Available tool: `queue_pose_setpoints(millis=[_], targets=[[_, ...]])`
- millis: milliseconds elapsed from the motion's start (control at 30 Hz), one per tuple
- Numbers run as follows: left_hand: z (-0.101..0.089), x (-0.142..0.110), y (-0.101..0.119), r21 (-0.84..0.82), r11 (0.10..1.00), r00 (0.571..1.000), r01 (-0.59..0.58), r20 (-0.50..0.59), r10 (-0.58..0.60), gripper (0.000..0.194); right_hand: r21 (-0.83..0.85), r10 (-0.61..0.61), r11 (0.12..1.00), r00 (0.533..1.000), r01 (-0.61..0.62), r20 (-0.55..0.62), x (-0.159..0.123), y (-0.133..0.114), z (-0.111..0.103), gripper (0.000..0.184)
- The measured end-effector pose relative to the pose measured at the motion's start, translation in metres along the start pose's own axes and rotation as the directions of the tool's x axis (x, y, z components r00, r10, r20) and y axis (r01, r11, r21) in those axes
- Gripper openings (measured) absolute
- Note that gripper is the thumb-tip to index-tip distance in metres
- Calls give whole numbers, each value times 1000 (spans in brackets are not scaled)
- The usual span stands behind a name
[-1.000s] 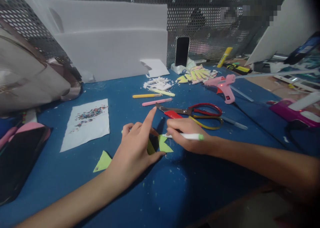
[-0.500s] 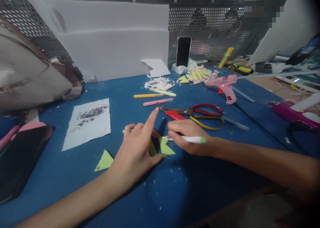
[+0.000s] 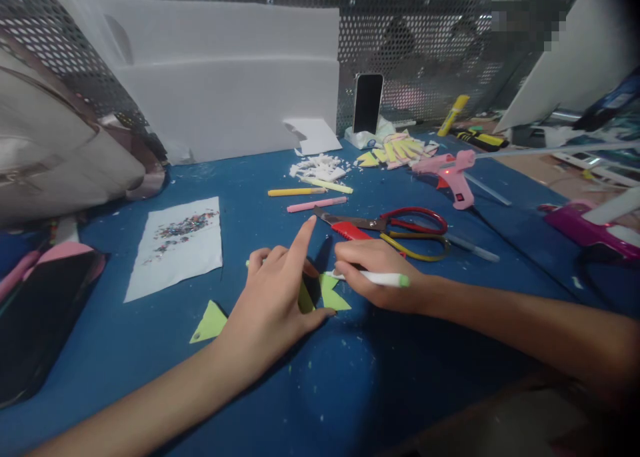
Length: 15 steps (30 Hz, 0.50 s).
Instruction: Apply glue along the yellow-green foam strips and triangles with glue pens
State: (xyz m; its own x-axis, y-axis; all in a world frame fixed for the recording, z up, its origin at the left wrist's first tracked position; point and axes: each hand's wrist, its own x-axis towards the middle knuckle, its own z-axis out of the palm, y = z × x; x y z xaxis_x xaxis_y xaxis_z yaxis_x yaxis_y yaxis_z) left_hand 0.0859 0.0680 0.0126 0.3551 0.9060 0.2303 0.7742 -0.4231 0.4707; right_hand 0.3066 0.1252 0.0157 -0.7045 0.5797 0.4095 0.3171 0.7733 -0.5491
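My right hand [image 3: 377, 270] is closed around a white felt-tip pen with a green end [image 3: 393, 279]. The pen's tip meets the upper edge of a light-green cut-out piece [image 3: 335, 298] lying on the blue table. My left hand [image 3: 280, 287] holds this piece down, thumb at its lower edge, index finger stretched forward and the others bent. Part of the piece is hidden under the hand. A small green tip peeks out by the left knuckles; I cannot tell what it belongs to. Beside my left wrist lies a green triangular piece [image 3: 210, 323] with a dark spot.
Red-and-yellow-handled scissors [image 3: 370, 223] and a red-handled tool [image 3: 350, 230] lie just beyond my right hand. Pink and orange pens [image 3: 295, 192], white scraps [image 3: 320, 168] and a pink glue gun [image 3: 455, 177] are farther back. A paper with glitter bits [image 3: 175, 243] lies left.
The pen has shifted very slightly to the left at the green piece's edge. My left hand stays in the same place.
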Motion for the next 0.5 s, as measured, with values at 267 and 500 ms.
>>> queue_pose_setpoints(millis=[267, 500], targets=[[-1, 0, 2, -12, 1000, 1000, 8, 17, -8, 134, -7, -64, 998, 997, 64, 40, -1, 2, 1, 26], [-1, 0, 3, -21, 1000, 1000, 5, 15, -5, 134, 38, -159, 987, 983, 156, 88, -3, -1, -1, 28]])
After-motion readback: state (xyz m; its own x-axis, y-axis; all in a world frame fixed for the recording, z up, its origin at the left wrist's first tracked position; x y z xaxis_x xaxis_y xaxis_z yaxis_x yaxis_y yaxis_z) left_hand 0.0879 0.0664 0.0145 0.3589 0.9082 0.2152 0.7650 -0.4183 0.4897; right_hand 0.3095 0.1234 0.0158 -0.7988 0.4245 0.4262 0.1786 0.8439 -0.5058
